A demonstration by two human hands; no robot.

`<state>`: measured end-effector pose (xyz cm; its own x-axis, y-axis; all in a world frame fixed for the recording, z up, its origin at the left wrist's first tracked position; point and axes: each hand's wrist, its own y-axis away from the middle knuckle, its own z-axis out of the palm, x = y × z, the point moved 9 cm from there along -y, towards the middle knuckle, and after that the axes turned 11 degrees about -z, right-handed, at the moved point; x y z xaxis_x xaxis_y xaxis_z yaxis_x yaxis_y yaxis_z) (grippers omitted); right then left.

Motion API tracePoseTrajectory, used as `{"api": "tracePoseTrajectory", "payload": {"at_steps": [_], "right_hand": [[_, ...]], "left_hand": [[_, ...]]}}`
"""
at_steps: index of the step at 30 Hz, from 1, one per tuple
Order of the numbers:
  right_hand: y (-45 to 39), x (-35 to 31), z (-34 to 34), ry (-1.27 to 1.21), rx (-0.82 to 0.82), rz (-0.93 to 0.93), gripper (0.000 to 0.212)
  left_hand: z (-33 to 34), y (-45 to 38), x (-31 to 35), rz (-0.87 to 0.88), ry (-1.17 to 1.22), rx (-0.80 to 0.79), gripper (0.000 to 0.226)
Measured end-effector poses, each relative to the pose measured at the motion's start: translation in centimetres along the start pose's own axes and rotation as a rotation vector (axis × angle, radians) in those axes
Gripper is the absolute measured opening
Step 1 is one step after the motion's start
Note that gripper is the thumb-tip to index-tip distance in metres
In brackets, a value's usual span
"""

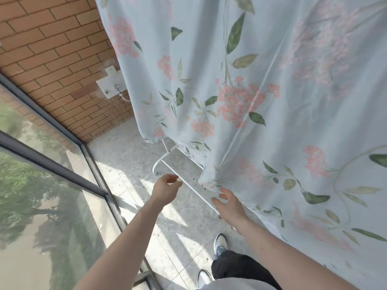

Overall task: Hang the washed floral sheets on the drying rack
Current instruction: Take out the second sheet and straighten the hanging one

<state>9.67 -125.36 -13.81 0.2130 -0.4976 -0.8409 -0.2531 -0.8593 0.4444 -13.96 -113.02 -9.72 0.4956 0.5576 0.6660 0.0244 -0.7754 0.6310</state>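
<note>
A pale blue floral sheet (261, 84) with pink blossoms and green leaves hangs over the white drying rack (167, 162), covering the upper right of the view. Only the rack's lower legs and a slanted bar show below the sheet's hem. My left hand (166, 188) hovers just left of that bar with fingers loosely curled and apart, holding nothing. My right hand (229, 204) is spread open next to the sheet's lower corner, close to the cloth but not gripping it.
A brick wall (52, 45) with a white tap plate (110, 85) stands behind the rack. A glass window with dark frames (62, 170) runs along the left. The floor (134, 147) is pale tile. My shoes (219, 243) stand below.
</note>
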Motion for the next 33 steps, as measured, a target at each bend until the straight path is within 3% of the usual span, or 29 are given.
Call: {"api": "tracePoseTrajectory", "payload": {"at_steps": [8, 13, 21, 26, 33], "right_hand": [[-8.6, -5.9, 4.8, -0.118, -0.061, 0.012, 0.060], [-11.9, -7.4, 6.6, -0.133, -0.057, 0.082, 0.060], [-18.6, -6.5, 9.7, -0.256, 0.128, 0.248, 0.064], [-21.6, -7.7, 11.6, -0.350, 0.181, 0.301, 0.060], [-28.4, -5.8, 13.3, -0.465, 0.293, 0.327, 0.066]], "left_hand": [[-4.7, -5.2, 2.4, -0.038, 0.050, 0.021, 0.027], [-6.0, -10.0, 3.7, -0.080, 0.069, -0.047, 0.025], [-5.6, -21.8, 6.2, -0.225, 0.091, -0.282, 0.035], [-4.4, -28.0, 6.6, -0.295, 0.082, -0.347, 0.044], [0.5, -34.6, 5.3, -0.383, 0.155, -0.482, 0.044]]}}
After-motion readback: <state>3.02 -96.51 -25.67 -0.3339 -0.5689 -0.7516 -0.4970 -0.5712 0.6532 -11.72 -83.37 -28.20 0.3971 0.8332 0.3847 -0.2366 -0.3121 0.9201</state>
